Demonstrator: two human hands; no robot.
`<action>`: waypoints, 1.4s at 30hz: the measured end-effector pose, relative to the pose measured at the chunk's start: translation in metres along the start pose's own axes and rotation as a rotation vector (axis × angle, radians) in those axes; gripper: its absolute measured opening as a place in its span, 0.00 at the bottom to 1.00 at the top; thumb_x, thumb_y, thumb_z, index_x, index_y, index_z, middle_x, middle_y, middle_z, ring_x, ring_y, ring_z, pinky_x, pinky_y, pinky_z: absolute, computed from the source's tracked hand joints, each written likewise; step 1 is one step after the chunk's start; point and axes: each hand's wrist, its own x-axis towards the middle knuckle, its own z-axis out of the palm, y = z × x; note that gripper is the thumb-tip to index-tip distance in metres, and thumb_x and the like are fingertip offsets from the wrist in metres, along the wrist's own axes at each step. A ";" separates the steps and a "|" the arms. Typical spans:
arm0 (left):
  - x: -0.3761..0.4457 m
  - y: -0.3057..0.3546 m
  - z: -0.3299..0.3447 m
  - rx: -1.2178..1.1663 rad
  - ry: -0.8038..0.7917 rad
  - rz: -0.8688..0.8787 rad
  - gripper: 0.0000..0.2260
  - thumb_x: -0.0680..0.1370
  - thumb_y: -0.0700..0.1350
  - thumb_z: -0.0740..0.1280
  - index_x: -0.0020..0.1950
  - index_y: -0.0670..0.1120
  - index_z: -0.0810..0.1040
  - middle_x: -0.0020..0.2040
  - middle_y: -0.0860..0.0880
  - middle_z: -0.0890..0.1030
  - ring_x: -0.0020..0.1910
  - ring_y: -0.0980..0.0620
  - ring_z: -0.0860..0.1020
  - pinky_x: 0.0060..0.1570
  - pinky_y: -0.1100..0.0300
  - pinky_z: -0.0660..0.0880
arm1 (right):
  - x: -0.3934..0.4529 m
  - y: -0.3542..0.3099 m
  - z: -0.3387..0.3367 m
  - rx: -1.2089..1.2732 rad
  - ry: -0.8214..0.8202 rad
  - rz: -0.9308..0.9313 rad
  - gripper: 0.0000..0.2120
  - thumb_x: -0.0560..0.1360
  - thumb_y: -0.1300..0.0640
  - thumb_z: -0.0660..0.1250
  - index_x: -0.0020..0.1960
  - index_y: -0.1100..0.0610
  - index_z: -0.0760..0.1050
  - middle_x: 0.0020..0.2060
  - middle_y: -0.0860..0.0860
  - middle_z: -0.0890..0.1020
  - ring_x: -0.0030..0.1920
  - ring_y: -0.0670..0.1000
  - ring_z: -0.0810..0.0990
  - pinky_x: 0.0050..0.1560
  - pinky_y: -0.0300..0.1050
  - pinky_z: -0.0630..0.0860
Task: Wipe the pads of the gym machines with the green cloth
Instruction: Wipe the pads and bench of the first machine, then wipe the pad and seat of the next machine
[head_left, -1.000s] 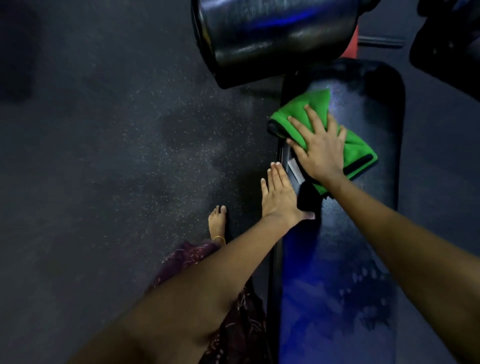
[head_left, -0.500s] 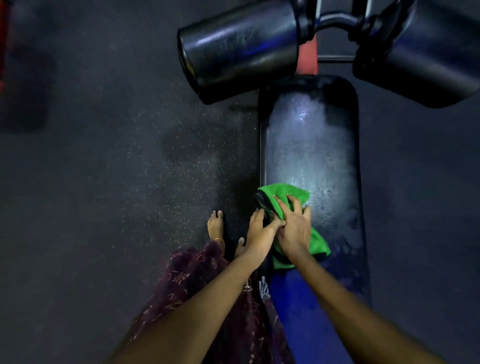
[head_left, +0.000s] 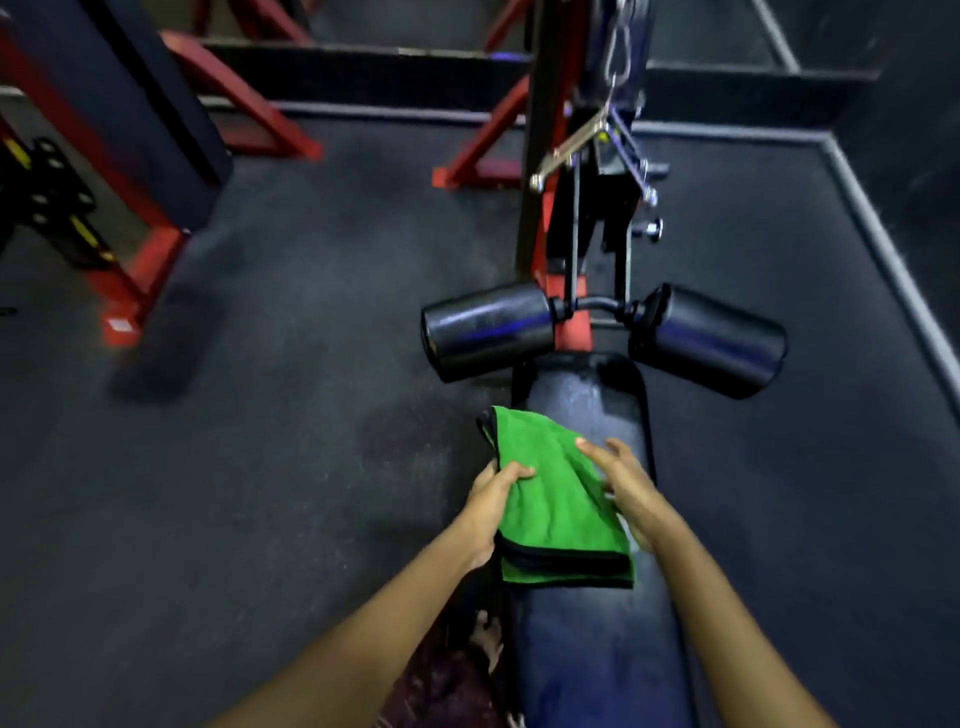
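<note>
Green cloth (head_left: 558, 506), folded and lifted above the bench pad (head_left: 597, 649) short of the roller pads (head_left: 488, 327), pinched only by the left hand (head_left: 491, 512), right hand (head_left: 626, 488) open beside it; this one-sided grip may let the cloth unfold or slip floorward.

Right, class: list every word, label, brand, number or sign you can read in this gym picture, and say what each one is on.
No text can be read in this picture.
Pale sticker on the red frame foot: too blurred to read.
Yellow marks on the black part at far left: blurred, no letters or numbers.
Green cloth, bench pad and roller pads: no print visible.
</note>
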 end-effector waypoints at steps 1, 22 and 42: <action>-0.008 0.013 -0.005 0.004 -0.015 0.024 0.08 0.77 0.38 0.64 0.54 0.46 0.77 0.48 0.45 0.82 0.44 0.48 0.80 0.48 0.56 0.77 | -0.007 -0.013 0.004 0.011 -0.144 0.088 0.29 0.73 0.44 0.67 0.68 0.60 0.71 0.61 0.54 0.78 0.57 0.54 0.79 0.47 0.43 0.77; -0.121 0.225 -0.335 0.180 0.904 0.778 0.19 0.75 0.62 0.62 0.50 0.46 0.71 0.47 0.50 0.81 0.49 0.48 0.79 0.51 0.48 0.75 | -0.095 -0.212 0.413 -0.333 -0.518 -0.639 0.19 0.69 0.70 0.72 0.53 0.59 0.66 0.47 0.52 0.78 0.43 0.46 0.78 0.38 0.36 0.75; -0.249 0.289 -0.748 0.207 1.606 0.760 0.23 0.77 0.64 0.57 0.53 0.43 0.70 0.46 0.40 0.81 0.48 0.38 0.78 0.43 0.51 0.69 | -0.186 -0.207 0.898 -0.346 -1.058 -0.828 0.20 0.69 0.71 0.71 0.55 0.54 0.74 0.52 0.51 0.81 0.55 0.53 0.80 0.58 0.50 0.76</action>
